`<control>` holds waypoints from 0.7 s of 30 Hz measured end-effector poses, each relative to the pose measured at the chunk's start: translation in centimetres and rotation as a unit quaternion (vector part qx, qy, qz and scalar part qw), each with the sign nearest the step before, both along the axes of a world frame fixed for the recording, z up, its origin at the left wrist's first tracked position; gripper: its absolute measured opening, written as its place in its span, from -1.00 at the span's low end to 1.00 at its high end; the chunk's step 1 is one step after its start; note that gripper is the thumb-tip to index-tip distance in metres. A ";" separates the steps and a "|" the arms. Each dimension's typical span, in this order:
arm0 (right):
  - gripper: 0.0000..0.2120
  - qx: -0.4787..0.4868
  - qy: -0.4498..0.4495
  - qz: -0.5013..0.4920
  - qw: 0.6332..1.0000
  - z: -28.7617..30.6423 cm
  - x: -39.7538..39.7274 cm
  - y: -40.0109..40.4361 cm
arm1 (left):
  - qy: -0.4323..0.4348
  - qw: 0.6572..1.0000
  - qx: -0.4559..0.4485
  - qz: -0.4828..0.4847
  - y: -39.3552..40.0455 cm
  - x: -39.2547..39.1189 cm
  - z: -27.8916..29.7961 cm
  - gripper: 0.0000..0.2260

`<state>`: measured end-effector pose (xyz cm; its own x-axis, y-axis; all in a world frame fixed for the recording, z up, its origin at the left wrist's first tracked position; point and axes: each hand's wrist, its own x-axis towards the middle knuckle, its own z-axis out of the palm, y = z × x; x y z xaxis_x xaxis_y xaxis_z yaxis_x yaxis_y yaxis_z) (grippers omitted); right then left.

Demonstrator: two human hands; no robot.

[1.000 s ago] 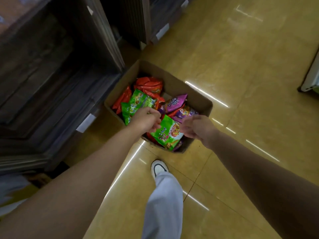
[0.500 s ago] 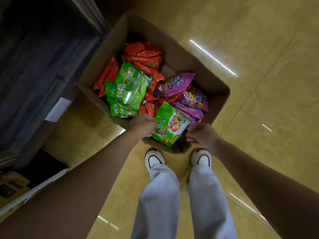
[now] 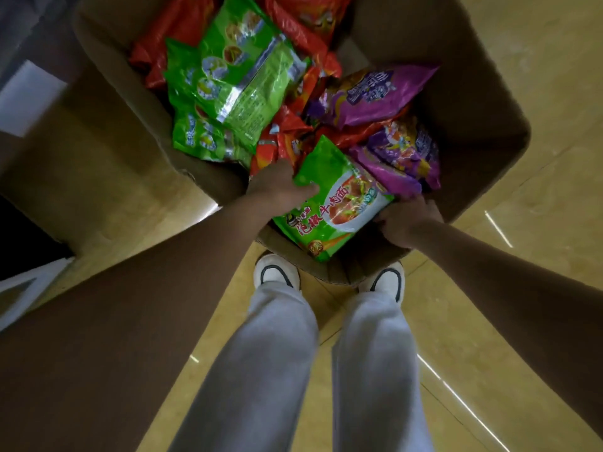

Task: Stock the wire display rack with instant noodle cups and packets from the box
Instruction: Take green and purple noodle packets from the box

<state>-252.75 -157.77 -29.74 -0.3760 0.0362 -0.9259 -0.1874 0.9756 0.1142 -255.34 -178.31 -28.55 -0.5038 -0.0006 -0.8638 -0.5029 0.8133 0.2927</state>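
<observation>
An open cardboard box (image 3: 473,93) sits on the floor, full of noodle packets: green ones (image 3: 235,76), red ones (image 3: 293,27) and purple ones (image 3: 375,93). A green noodle packet (image 3: 332,203) with a bowl picture lies tilted against the box's near rim. My left hand (image 3: 274,187) grips its left edge, thumb on top. My right hand (image 3: 408,220) is curled around its lower right corner, at the rim. No wire rack or noodle cups are in view.
My two white shoes (image 3: 275,272) (image 3: 388,278) and light grey trouser legs stand just behind the box's near side. A dark shelf unit with a white label (image 3: 26,96) runs along the left. Glossy yellow tiled floor (image 3: 538,158) lies to the right.
The view has dropped much closer to the box, which now fills the upper frame. Both hands stay at the green packet by the near rim. The shelves have slid out of view.
</observation>
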 end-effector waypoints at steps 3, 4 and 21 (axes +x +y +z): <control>-0.47 0.010 -0.014 0.037 0.999 -1.0 0.4 -0.5 | -0.016 1.000 -0.007 -0.025 0.3 0.2 -0.8 -0.21; -0.46 0.004 -0.002 0.032 0.999 -0.8 0.5 -0.6 | -0.022 0.999 -0.014 -0.036 0.4 0.1 -0.9 -0.16; -0.60 -0.151 0.016 -0.058 0.987 11.9 -3.9 0.5 | -0.078 0.990 0.038 0.112 0.6 -1.2 10.9 -0.39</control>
<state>-256.65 -157.30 -17.89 -0.4146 -0.1945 -0.8890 -0.0742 0.9809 -0.1800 -256.58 -177.75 -17.60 -0.3595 -0.0291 -0.9327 -0.7123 0.6542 0.2542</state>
